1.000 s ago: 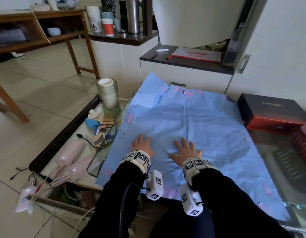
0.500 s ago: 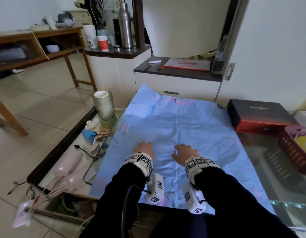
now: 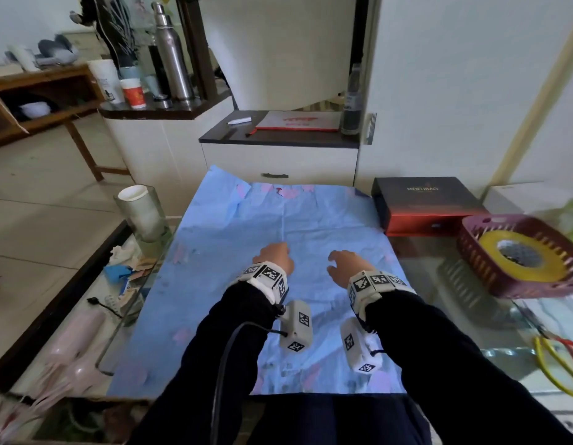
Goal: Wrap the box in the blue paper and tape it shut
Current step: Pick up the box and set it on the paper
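Head view: blue paper [image 3: 278,239] spread flat on the glass table [image 3: 439,284], creased down the middle, near edge at the table's front; left hand [image 3: 273,256] and right hand [image 3: 347,266] over the middle of the sheet, side by side, fingers loosely curled, holding nothing; whether touching the paper or just above it, cannot tell; box [image 3: 426,205], dark with a red side, beside the sheet's far right corner, not yet on it; yellow tape roll [image 3: 522,255] in a maroon basket [image 3: 490,274] further right, untouched.

Against a second ago: palms then pressed flat with fingers spread, now drawn up and curled; likely the smoothing is over and the paper is ready; judged next step, fetching the box onto the sheet.

Against the earlier frames otherwise: paper and box unmoved; head raised and turned right, bringing basket and tape fully into sight.
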Available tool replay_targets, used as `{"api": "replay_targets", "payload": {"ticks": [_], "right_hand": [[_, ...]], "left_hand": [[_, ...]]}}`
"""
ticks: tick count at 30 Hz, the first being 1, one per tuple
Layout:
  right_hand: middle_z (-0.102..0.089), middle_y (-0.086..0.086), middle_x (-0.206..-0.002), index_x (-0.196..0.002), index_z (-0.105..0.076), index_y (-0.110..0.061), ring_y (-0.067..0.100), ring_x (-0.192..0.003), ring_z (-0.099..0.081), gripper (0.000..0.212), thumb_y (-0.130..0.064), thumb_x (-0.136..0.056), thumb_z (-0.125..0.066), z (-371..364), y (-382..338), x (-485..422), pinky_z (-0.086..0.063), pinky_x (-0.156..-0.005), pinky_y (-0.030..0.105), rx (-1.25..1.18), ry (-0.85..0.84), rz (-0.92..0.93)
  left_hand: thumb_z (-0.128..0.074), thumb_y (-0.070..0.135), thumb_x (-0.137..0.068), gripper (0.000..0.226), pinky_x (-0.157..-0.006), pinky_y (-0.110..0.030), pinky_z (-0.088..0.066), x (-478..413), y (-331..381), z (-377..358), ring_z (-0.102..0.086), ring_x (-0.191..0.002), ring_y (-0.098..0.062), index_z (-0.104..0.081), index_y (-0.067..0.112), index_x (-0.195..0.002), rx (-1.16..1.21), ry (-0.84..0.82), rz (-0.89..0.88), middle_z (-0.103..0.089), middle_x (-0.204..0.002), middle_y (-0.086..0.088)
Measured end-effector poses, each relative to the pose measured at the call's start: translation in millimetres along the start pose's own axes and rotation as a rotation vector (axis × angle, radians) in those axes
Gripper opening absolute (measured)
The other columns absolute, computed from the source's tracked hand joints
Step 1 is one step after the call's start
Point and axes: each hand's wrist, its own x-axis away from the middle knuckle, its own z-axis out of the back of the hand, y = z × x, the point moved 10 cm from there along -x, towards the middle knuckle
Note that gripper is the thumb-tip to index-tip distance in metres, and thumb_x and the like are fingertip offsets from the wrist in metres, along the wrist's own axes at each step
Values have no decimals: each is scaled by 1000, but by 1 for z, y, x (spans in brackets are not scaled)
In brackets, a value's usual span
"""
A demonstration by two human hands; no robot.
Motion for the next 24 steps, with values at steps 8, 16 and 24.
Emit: {"api": "replay_targets", "payload": {"ticks": [8, 16, 24], "right_hand": [[-49, 8, -137, -130, -48, -15, 28, -126, -47, 35, -18, -96, -40, 14, -2, 1, -40, -99, 36, -61, 51, -32], [-58, 10, -126, -121, -54, -15, 31, -115, -55, 32, -14, -92, -42, 26, -13, 6, -44, -91, 37, -89, 94, -8], [-56, 11, -128, -123, -53, -13, 30, -119, -53, 34, -13, -90, -45, 38, -43, 9, -45, -95, 39, -101, 105, 42]], "left_hand": [[-39, 5, -93, 26, -95, -33, -41, 5, 13, 19, -54, -116, -35, -64, 1, -90, 104, 46, -35, -60, -123, -20], [-38, 14, -96, 25, -92, -33, -41, 6, 17, 22, -54, -113, -35, -60, 1, -96, 184, 30, -15, -59, -121, -20], [-30, 21, -100, 39, -93, -33, -37, 8, 5, 34, -49, -120, -35, -53, -3, -121, 197, 11, 9, -53, -131, -22]]}}
